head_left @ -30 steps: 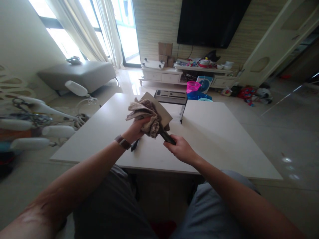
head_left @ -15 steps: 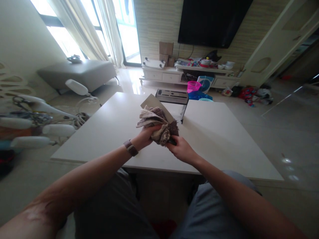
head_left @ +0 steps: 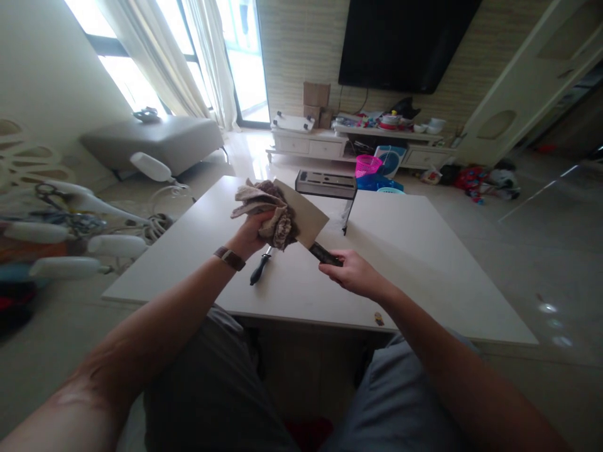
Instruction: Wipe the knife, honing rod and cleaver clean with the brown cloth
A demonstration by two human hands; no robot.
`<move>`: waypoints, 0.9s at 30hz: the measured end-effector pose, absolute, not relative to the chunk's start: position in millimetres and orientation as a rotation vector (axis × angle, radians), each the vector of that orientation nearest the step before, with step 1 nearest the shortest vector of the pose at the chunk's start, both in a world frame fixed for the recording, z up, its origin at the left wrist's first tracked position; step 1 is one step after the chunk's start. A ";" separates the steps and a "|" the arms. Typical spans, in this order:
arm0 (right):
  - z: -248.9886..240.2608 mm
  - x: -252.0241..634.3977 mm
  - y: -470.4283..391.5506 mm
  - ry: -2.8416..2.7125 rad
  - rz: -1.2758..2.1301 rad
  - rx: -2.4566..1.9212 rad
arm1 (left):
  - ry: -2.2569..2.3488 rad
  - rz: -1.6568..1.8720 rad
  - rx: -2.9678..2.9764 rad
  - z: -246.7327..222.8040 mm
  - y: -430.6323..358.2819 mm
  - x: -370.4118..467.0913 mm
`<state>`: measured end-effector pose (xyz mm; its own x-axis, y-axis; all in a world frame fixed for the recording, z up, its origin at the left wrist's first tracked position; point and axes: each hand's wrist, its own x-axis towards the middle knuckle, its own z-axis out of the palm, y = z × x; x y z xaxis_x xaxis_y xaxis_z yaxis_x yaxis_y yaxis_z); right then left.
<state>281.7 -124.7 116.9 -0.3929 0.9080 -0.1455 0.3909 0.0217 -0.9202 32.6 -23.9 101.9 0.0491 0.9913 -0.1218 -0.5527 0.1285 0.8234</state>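
Above the table point(head_left: 424, 270) slants a black-handled cleaver point(head_left: 309, 218).

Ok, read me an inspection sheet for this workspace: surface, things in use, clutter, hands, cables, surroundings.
Surface: white table, pale and smooth-looking.
Things in use: cleaver with a broad blade and dark handle; bunched cloth against the blade.
Clutter: black-handled tool, its far end hidden; slotted holder toward the far edge; small sticker-like scrap near the front edge.
Hands: left hand grips the cloth; right hand grips the handle.
Cables: thin dark cable below the television.
Surroundings: pink basket, grey bench.
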 end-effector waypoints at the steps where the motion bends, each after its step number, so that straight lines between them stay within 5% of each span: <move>1: 119.5 287.0 -122.2 -1.819 1.388 -1.321 | 0.833 1.332 0.675 103.3 -23.4 30.9; 10: 143.8 338.2 -102.1 -1.903 1.405 -1.333 | 0.886 1.367 0.695 108.9 -23.7 26.6; 27: 125.3 354.8 -89.5 -2.025 0.620 -1.476 | 0.904 1.058 0.692 89.2 -30.4 34.4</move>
